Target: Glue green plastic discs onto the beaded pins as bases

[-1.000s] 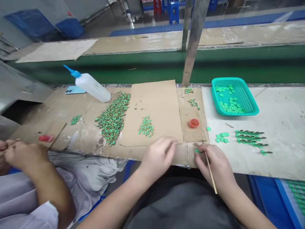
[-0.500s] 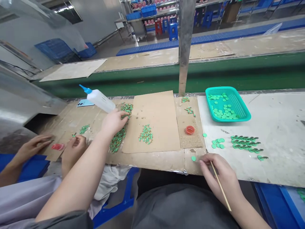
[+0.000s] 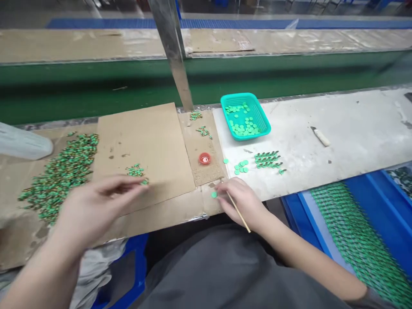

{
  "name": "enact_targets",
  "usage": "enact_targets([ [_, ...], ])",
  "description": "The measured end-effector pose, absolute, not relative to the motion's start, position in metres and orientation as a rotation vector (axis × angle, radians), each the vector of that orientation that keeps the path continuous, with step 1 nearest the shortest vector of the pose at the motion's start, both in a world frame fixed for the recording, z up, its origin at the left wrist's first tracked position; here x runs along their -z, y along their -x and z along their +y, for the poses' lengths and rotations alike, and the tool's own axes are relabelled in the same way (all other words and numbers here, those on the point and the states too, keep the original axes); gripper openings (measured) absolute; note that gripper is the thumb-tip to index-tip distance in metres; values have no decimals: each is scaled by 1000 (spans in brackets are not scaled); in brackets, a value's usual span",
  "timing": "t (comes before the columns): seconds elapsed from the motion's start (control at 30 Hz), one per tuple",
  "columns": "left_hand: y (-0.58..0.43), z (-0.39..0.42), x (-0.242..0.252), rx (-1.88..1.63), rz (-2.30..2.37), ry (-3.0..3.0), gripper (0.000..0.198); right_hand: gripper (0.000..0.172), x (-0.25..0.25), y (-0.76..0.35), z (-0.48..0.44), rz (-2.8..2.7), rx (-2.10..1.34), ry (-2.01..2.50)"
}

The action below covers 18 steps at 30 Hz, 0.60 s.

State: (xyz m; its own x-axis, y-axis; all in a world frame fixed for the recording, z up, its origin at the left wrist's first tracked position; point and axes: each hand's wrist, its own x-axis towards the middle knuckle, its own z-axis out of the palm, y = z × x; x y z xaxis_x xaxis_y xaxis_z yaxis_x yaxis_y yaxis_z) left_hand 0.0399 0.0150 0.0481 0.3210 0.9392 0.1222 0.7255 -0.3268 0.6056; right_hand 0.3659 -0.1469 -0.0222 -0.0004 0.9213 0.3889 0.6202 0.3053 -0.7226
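- Left hand (image 3: 92,206) pinched a small green piece (image 3: 145,182) over the cardboard sheet (image 3: 151,141); blurry.
- Right hand (image 3: 244,201) gripped a thin stick (image 3: 238,211), long axis slanting down-right toward the body.
- Green disc (image 3: 214,195) sat right of the pinched piece, between both hands, right one nearer; fingertip contact, couldn't tell.

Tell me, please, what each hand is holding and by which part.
The right hand grips the stick near its far end. The left hand pinches a green piece; blur hides by which part.
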Motion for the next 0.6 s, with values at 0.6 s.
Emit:
enact_targets([
  [0.6,-140,-95,-28,-841,987,-1404,19,54,-22,-333,-150,-455,-1658,959],
])
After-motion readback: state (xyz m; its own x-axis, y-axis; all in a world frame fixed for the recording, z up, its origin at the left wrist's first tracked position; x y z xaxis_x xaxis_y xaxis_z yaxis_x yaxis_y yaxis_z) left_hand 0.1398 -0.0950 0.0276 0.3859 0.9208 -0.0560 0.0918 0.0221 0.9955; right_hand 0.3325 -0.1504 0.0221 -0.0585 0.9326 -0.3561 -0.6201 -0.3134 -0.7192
